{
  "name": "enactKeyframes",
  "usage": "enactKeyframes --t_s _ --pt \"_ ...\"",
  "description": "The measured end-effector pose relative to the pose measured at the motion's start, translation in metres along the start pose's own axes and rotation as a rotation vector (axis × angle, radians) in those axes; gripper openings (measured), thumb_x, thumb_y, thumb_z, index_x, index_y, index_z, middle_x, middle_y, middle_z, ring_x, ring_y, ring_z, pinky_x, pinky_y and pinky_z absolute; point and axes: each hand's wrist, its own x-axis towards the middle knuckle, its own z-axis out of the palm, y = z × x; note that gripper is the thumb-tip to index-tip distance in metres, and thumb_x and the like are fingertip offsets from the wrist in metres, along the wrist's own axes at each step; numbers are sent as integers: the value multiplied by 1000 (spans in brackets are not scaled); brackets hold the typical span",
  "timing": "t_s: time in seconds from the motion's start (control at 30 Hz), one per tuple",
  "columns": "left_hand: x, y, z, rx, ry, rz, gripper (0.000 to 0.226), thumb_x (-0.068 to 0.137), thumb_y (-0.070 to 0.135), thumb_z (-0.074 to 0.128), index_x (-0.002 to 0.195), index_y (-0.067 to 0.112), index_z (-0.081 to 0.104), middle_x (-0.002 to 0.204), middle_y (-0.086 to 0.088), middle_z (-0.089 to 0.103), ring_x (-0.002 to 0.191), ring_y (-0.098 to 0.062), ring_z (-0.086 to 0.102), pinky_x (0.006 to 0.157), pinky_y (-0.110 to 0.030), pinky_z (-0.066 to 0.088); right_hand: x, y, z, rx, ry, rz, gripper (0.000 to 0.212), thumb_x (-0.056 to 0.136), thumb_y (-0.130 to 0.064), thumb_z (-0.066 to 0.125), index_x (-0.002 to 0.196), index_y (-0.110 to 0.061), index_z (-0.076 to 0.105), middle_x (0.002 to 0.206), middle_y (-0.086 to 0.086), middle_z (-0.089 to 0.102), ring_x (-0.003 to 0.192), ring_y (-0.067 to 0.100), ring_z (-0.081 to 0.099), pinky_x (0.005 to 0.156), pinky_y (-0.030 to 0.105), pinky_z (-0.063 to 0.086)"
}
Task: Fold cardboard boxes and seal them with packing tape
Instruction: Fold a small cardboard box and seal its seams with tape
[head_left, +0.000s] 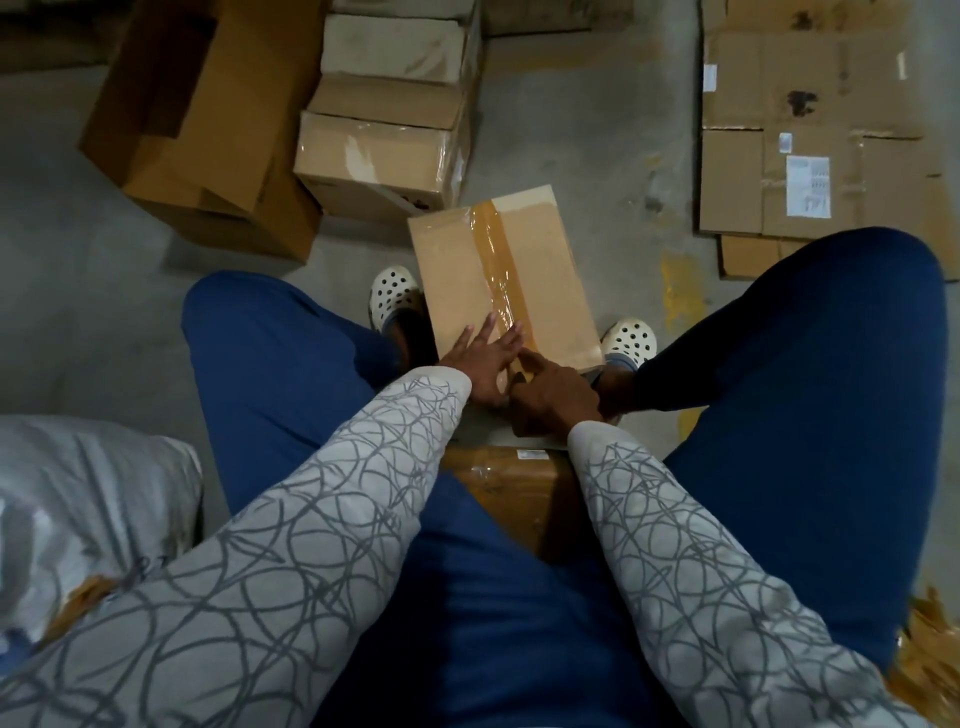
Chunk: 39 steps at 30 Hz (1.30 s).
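Observation:
A closed cardboard box (550, 270) stands on the floor between my feet. A strip of brown packing tape (496, 254) runs along its top seam. My left hand (485, 358) lies flat on the near end of the box, its straight fingers pressing beside and on the tape. My right hand (556, 397) is at the box's near edge. Its index finger points onto the tape and the other fingers curl round what looks like the tape roll, mostly hidden under the hand.
Sealed boxes (379, 161) are stacked just beyond the box. Large open cartons (208, 130) lie at the far left and flattened cardboard (810, 135) at the far right. A white sack (78, 509) sits by my left side, and another brown box (514, 483) under my arms.

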Motion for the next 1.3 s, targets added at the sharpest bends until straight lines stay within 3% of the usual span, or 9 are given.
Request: enactKeyframes --t_s 0.1,0.3,0.43,0.5,0.6,0.73,0.83,1.13,1.3 --pt "-5 4 18 162 77 -95 144 68 60 83 158 23 -22 165 6 -30 152 -27 -26 121 -59 -9 2 2 4 -6 21 -33 61 92 -50 50 150 -46 31 128 12 65 115 34 61 95 43 48" --pt "2 11 13 240 295 -156 104 94 44 64 160 30 -15 169 9 -17 156 -27 -12 118 -70 11 1 7 8 -16 298 -80 48 100 -56 41 138 -28 51 119 13 70 109 35 66 85 39 50" --pt "17 5 -11 129 292 -179 89 99 37 59 160 39 -6 169 13 -12 156 -28 -12 109 -77 24 8 4 0 9 434 -123 53 97 -57 39 142 -30 46 123 16 65 111 38 63 86 44 50" --pt "24 4 -14 208 284 -208 91 98 38 60 160 39 -7 169 11 -12 156 -29 -13 111 -79 15 13 7 -2 -36 441 -113 53 98 -56 40 146 -33 43 121 16 66 110 38 64 89 47 52" --pt "32 2 -16 380 337 -129 91 99 40 55 162 28 -11 170 2 -14 155 -31 -15 120 -67 -1 18 6 2 -33 395 -100 54 97 -49 50 146 -30 40 118 16 67 106 38 66 83 44 52" --pt "40 -10 -19 384 310 151 108 88 19 69 162 27 -11 169 4 -16 155 -26 -17 125 -56 0 19 3 11 -39 339 -44 48 95 -44 57 134 -18 46 110 15 68 98 37 68 71 36 44" --pt "49 -13 -15 394 317 127 114 86 24 74 161 30 -12 170 7 -13 156 -24 -12 125 -55 4 21 4 14 -132 294 -13 54 93 -40 63 137 -17 44 112 14 68 100 35 68 70 35 43" --pt "55 -13 -18 355 300 52 128 78 31 81 160 28 -18 168 4 -21 155 -26 -19 124 -58 -3 30 11 30 -224 220 -5 88 90 -38 69 158 -25 15 117 16 65 101 35 67 79 43 53" --pt "43 0 5 365 309 -114 140 71 53 80 156 18 -25 165 -9 -28 153 -31 -24 121 -64 -5 40 19 37 -166 117 -27 118 89 -35 70 156 -21 -27 116 18 69 96 35 69 75 41 50"
